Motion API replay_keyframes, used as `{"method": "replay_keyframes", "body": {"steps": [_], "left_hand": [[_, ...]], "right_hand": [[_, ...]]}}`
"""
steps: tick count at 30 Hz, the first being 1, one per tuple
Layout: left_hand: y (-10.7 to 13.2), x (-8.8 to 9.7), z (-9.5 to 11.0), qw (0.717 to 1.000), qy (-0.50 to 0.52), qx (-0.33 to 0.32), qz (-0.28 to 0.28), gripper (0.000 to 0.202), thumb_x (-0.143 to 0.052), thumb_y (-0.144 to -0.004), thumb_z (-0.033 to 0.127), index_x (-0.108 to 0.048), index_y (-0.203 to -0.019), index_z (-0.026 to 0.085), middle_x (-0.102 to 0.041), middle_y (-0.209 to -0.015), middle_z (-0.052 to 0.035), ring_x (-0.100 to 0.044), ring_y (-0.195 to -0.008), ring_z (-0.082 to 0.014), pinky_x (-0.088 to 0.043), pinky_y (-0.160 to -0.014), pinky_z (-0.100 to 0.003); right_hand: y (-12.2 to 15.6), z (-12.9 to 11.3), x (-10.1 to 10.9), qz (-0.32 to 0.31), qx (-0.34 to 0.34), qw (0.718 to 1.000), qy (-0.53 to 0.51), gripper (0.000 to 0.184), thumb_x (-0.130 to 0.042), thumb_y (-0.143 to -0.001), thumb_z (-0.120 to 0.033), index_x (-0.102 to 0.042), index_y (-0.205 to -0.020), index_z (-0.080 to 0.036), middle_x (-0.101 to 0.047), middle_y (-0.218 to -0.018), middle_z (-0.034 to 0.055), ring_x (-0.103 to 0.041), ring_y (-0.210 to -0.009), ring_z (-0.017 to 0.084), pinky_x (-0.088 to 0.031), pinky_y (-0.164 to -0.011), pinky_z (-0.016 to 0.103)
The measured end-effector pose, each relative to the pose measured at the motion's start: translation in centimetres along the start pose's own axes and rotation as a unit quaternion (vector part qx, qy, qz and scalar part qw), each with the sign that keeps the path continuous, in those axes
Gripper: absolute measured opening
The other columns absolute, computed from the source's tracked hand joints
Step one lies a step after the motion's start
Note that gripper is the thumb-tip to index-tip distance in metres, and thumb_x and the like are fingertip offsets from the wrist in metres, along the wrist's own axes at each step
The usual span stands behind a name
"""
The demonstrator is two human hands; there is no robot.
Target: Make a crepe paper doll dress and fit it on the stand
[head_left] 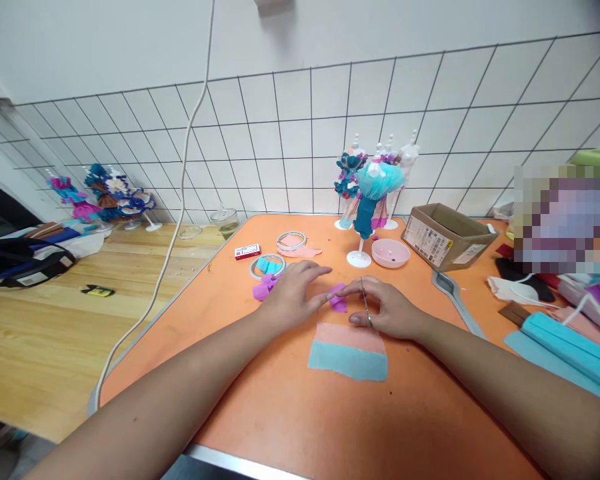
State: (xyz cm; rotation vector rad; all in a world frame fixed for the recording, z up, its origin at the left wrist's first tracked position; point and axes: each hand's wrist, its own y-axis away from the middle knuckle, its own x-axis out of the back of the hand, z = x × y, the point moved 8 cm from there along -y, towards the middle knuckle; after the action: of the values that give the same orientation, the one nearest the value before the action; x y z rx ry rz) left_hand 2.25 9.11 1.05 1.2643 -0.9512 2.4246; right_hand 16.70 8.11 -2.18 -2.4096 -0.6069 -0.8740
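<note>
A small purple crepe-paper piece [338, 300] lies between my two hands on the orange table. My left hand [295, 293] has its fingers stretched out and apart, the thumb tip at the piece's left edge. My right hand [385, 307] has its fingertips at the piece's upper right, with a thin metal tool [365, 301] held across the fingers; its exact kind is unclear. Just below lies a flat paper sheet [350, 351], peach above and light blue below. More crumpled purple paper [264, 288] sits beyond my left wrist, partly hidden.
Tape rolls [291, 241], a small red-and-white box [247, 251] and a pink bowl [391, 253] stand farther back. Paper-dressed stands [365, 220] rise by the wall beside a cardboard box [447, 237]. Folded blue paper [570, 350] lies right; a white cable [183, 180] hangs left.
</note>
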Motion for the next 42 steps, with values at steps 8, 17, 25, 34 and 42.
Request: {"method": "replay_keyframes", "body": {"steps": [8,17,25,34,42], "left_hand": [[-0.6,-1.3,-0.8,0.999,0.017,0.037,0.014,0.033,-0.062,-0.081,0.042,-0.068,-0.106,0.022,-0.068,-0.105,-0.0058,-0.057,-0.102,-0.0228,-0.042,-0.089,-0.036],[-0.2,-1.9,2.0,0.996,0.005,0.075,-0.039,0.033,-0.057,-0.081,0.048,-0.063,-0.066,0.019,-0.064,-0.069,0.0009,-0.054,-0.062,-0.012,-0.033,-0.054,-0.025],[-0.1,-1.8,2.4,0.998,0.009,0.057,0.035,0.014,-0.056,-0.076,0.023,-0.06,-0.064,0.018,-0.06,-0.067,0.0006,-0.054,-0.064,-0.0122,-0.037,-0.058,-0.024],[0.1,-2.5,1.4,0.994,0.068,0.071,0.052,0.019,-0.052,-0.078,0.019,-0.051,-0.059,0.018,-0.052,-0.062,0.0016,-0.051,-0.063,-0.0119,-0.037,-0.058,-0.024],[0.4,-3.1,0.9,0.993,0.07,0.085,0.042,0.022,-0.049,-0.084,0.026,-0.052,-0.063,0.018,-0.054,-0.065,0.0011,-0.05,-0.062,-0.0115,-0.035,-0.056,-0.024]], "right_hand": [[0.3,2.2,2.5,0.19,-0.124,0.97,0.089,0.054,-0.068,-0.074,-0.043,-0.042,-0.118,-0.024,-0.066,-0.112,0.0081,-0.059,-0.111,0.026,-0.047,-0.084,0.04],[-0.3,-1.1,0.6,0.132,-0.159,0.922,0.327,0.07,-0.052,-0.083,-0.031,-0.023,-0.146,-0.027,-0.073,-0.09,0.0065,-0.067,-0.08,0.026,-0.043,-0.057,0.031],[-0.3,-2.1,0.1,0.118,-0.132,0.94,0.293,0.062,-0.051,-0.084,-0.025,-0.031,-0.142,-0.029,-0.07,-0.105,0.0055,-0.064,-0.084,0.022,-0.042,-0.059,0.029],[-0.4,-2.2,0.2,0.123,-0.147,0.957,0.217,0.028,-0.053,-0.081,-0.023,-0.062,-0.106,-0.031,-0.068,-0.103,0.0013,-0.057,-0.099,0.021,-0.041,-0.067,0.029],[-0.2,-2.0,0.4,0.099,-0.135,0.951,0.259,0.028,-0.057,-0.081,-0.03,-0.065,-0.107,-0.034,-0.07,-0.096,0.0022,-0.061,-0.088,0.02,-0.035,-0.059,0.027]]}}
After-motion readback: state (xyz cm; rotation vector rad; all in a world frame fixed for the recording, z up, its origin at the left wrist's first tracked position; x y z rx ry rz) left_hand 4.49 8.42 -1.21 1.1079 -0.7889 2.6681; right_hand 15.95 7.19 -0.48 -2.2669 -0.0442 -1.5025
